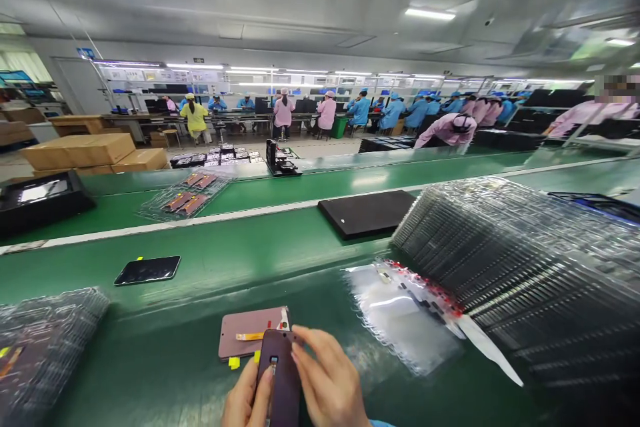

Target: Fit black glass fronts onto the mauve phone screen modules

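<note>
A dark maroon phone screen panel (280,373) stands upright between my hands at the bottom centre. My left hand (245,400) grips its left edge, thumb on its face. My right hand (327,380) holds its right edge, fingers curled round the top corner. Just behind it a pinkish panel (247,340) with a yellow ribbon strip lies flat on the green bench (200,267). A black screen (147,270) with a yellow tab lies farther left.
A tall slanted stack of clear plastic trays (525,267) fills the right side, with clear film bags (405,313) in front. A black flat pad (367,211) lies beyond. More trays (40,340) sit at the left. Cardboard boxes (85,150) and seated workers (283,110) are far behind.
</note>
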`<state>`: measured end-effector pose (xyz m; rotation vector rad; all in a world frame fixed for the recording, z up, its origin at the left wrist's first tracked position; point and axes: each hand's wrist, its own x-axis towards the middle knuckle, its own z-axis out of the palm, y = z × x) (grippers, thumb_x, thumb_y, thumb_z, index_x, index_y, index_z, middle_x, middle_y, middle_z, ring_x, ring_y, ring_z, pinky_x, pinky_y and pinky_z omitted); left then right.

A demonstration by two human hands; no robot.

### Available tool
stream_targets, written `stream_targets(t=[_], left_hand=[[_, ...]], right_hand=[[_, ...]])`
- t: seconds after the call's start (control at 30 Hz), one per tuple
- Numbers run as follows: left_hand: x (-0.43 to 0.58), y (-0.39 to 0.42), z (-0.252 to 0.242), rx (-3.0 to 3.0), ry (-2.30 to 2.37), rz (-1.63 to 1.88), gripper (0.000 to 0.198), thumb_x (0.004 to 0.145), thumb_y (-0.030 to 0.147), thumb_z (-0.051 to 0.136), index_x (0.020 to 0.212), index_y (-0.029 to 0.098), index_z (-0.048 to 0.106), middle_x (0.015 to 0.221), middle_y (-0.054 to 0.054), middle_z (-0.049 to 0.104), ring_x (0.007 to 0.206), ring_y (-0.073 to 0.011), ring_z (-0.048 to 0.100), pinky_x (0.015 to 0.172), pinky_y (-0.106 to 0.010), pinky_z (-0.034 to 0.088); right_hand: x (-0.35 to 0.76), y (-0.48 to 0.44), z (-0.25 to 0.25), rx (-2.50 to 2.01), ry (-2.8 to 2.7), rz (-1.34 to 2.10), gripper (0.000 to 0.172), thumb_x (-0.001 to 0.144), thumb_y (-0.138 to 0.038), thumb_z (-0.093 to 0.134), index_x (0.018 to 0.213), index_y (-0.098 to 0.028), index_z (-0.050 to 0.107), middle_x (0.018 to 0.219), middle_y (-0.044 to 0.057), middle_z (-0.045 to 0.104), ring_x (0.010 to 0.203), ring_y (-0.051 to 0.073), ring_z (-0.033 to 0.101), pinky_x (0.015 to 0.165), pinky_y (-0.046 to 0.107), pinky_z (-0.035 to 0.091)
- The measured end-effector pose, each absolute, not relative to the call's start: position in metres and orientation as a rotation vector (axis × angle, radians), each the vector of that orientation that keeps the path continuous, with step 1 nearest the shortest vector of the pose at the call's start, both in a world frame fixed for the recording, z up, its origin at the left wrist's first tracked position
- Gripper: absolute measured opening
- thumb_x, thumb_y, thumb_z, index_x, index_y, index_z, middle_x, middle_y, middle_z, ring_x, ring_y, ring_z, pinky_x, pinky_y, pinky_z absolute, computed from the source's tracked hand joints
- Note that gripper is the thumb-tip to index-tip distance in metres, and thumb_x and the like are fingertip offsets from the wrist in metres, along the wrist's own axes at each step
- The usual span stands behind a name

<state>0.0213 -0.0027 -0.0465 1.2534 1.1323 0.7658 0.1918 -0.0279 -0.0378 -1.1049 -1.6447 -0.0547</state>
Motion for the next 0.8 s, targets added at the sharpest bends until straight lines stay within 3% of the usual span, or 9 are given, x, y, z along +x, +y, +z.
stream_targets(t=[0.1, 0.23, 0.33, 0.4, 0.5, 0.63, 0.8], left_hand=[[0.022, 0.003, -0.049, 1.255, 1.184, 0.888, 0.063, 0.068, 0.075, 0.063, 0.104, 0.024, 0.072, 0.088, -0.006, 0.074, 0.087, -0.0259, 0.066, 0.084, -0.035, 0.054], [0.027, -0.003, -0.049, 1.095, 1.084, 0.783, 0.064, 0.072, 0.072, 0.063, 0.108, 0.019, 0.067, 0.070, -0.001, 0.065, 0.056, -0.0133, 0.053, 0.055, -0.024, 0.047], [0.031, -0.012, -0.051, 1.135, 0.996, 0.711, 0.058, 0.075, 0.071, 0.061, 0.099, 0.018, 0.068, 0.065, 0.002, 0.059, 0.053, -0.0101, 0.044, 0.049, -0.020, 0.039], [0.031, -0.016, -0.053, 1.209, 0.972, 0.693, 0.055, 0.075, 0.071, 0.059, 0.086, 0.018, 0.066, 0.066, 0.001, 0.056, 0.057, -0.0109, 0.044, 0.052, -0.021, 0.039], [0.027, -0.016, -0.052, 1.294, 0.955, 0.639, 0.054, 0.079, 0.071, 0.055, 0.081, 0.018, 0.060, 0.062, 0.003, 0.048, 0.056, -0.0103, 0.040, 0.051, -0.021, 0.034], [0.022, -0.013, -0.051, 1.439, 0.911, 0.565, 0.050, 0.085, 0.066, 0.050, 0.088, 0.018, 0.060, 0.059, 0.005, 0.044, 0.053, -0.0092, 0.036, 0.050, -0.021, 0.030], [0.020, -0.009, -0.059, 1.418, 0.962, 0.625, 0.044, 0.084, 0.063, 0.055, 0.086, 0.020, 0.064, 0.061, 0.002, 0.055, 0.055, -0.0131, 0.046, 0.054, -0.023, 0.038]], right_hand=[[0.184, -0.039, -0.034, -0.929, -1.789, 0.041, 0.024, 0.083, -0.006, 0.062, 0.099, -0.021, 0.070, 0.107, 0.011, 0.073, 0.096, 0.023, 0.069, 0.085, 0.033, 0.057], [0.193, -0.035, -0.024, -1.158, -1.532, 0.403, 0.009, 0.090, -0.017, 0.059, 0.088, -0.023, 0.065, 0.114, 0.009, 0.068, 0.106, 0.022, 0.065, 0.089, 0.031, 0.053], [0.205, -0.022, -0.021, -1.293, -1.363, 0.631, 0.009, 0.088, -0.022, 0.062, 0.079, -0.022, 0.063, 0.117, 0.008, 0.066, 0.111, 0.023, 0.062, 0.094, 0.031, 0.050], [0.210, -0.015, -0.021, -1.302, -1.360, 0.713, 0.011, 0.087, -0.022, 0.063, 0.076, -0.021, 0.062, 0.110, 0.007, 0.067, 0.104, 0.022, 0.064, 0.089, 0.030, 0.050], [0.214, -0.012, -0.022, -1.291, -1.460, 0.764, 0.005, 0.088, -0.021, 0.061, 0.089, -0.021, 0.066, 0.090, 0.003, 0.066, 0.083, 0.018, 0.063, 0.073, 0.027, 0.051], [0.213, -0.016, -0.019, -1.228, -1.679, 0.506, 0.014, 0.094, -0.020, 0.055, 0.093, -0.020, 0.068, 0.079, 0.003, 0.060, 0.075, 0.017, 0.059, 0.065, 0.026, 0.048], [0.199, -0.022, -0.013, -1.096, -1.857, -0.322, 0.028, 0.098, -0.011, 0.039, 0.087, -0.014, 0.064, 0.067, 0.005, 0.057, 0.062, 0.018, 0.049, 0.054, 0.029, 0.040]])
